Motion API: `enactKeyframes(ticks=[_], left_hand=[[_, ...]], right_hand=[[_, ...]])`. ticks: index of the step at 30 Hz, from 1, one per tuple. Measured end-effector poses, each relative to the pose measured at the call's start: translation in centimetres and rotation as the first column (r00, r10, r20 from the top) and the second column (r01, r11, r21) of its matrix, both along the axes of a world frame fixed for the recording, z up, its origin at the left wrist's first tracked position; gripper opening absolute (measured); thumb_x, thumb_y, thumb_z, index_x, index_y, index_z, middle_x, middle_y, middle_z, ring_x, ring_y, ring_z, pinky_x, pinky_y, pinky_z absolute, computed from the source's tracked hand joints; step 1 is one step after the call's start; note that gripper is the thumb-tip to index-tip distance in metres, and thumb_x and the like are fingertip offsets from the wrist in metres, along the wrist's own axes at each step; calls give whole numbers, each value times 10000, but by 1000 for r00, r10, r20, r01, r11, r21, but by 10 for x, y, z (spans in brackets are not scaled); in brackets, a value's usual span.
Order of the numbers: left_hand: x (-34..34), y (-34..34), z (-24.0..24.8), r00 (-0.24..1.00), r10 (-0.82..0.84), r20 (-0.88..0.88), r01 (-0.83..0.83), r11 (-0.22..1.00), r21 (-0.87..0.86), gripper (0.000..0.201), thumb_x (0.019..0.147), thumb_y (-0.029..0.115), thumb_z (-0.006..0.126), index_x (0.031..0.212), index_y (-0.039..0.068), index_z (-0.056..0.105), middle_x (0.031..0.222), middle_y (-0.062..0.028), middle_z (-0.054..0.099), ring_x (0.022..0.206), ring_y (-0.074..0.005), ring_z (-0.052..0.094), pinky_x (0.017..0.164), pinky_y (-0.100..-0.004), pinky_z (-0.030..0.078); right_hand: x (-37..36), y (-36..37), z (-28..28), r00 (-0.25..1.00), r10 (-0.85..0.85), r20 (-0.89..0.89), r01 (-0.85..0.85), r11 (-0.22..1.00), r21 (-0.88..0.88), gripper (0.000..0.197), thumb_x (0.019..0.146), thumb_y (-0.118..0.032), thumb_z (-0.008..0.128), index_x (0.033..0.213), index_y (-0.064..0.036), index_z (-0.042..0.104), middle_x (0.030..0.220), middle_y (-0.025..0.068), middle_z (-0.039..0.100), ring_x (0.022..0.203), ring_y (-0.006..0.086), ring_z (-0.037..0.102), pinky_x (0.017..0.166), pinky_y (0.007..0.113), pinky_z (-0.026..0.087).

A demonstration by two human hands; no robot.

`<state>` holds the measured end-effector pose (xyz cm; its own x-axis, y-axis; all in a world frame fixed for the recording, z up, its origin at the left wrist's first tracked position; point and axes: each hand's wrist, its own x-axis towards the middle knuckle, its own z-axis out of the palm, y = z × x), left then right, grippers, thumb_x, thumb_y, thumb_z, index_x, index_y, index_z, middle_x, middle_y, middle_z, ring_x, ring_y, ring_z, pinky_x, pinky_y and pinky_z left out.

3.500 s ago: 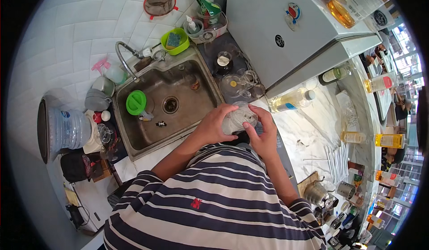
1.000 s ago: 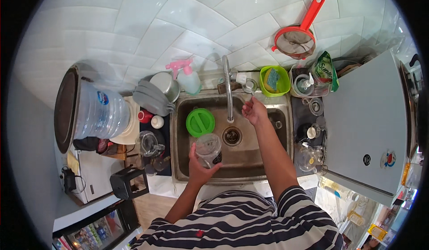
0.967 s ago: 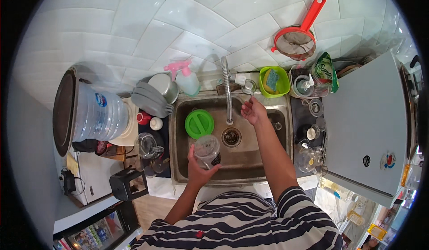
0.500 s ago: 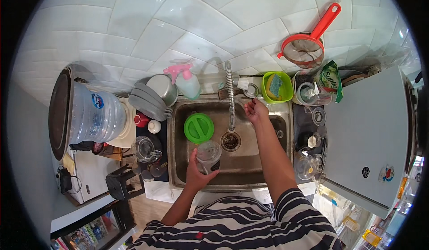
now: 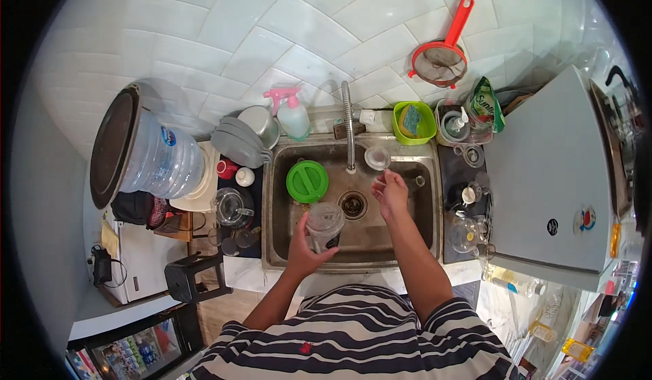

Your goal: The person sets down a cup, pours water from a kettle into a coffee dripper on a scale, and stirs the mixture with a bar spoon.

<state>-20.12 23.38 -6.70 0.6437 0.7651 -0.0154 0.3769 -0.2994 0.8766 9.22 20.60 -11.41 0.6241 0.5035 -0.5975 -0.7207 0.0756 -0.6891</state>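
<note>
My left hand (image 5: 307, 247) is wrapped round a clear plastic container (image 5: 324, 218), held over the near left part of the sink (image 5: 367, 247). Pinched at its near edge by my right hand (image 5: 390, 195) is a small round see-through dish (image 5: 377, 158), raised over the back right of the basin. A handle on this dish cannot be made out. In the basin's left part lies a green round lid (image 5: 307, 182), beyond the container. Between my hands is the drain (image 5: 352, 205), and the flexible metal faucet (image 5: 349, 132) hangs above the basin.
Behind the sink stand a pink-topped spray bottle (image 5: 292, 116) and a green tub (image 5: 413, 123) with a sponge. A red-handled strainer (image 5: 440, 63) hangs on the wall. Glassware (image 5: 233, 207) crowds the left counter. A large water bottle (image 5: 163, 159) stands left, a white refrigerator (image 5: 553, 183) right.
My right hand has come nearer to me, bringing the small clear dish away from the sink's back edge. My left hand still grips the container. The view has shifted slightly.
</note>
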Motion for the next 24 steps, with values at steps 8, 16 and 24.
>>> enactKeyframes(ticks=[8,16,24], left_hand=[[2,-63,15,988,8,156,-18,998,68,1155,712,221,960,1593,9,243,1432,-247,570,1293,-337,623,1084,-446,494],[21,-138,41,965,-202,167,191,978,80,1117,718,170,946,1577,25,246,1427,-243,577,1319,-334,616,1108,-450,486],[52,-229,52,905,-380,190,370,925,89,1149,684,144,952,1562,23,221,1427,-234,499,1344,-313,553,1159,-437,427]], right_hand=[[-56,-141,44,992,98,83,-100,995,21,182,1080,-296,638,1092,-114,643,1007,23,661,799,158,660,691,321,529],[-90,-272,93,990,44,133,-51,997,49,142,1087,-266,624,1124,-132,655,1023,5,680,845,138,665,723,319,551],[-107,-394,113,978,-139,153,125,987,98,169,1079,-255,634,1098,-90,664,1039,13,681,833,130,670,748,298,548]])
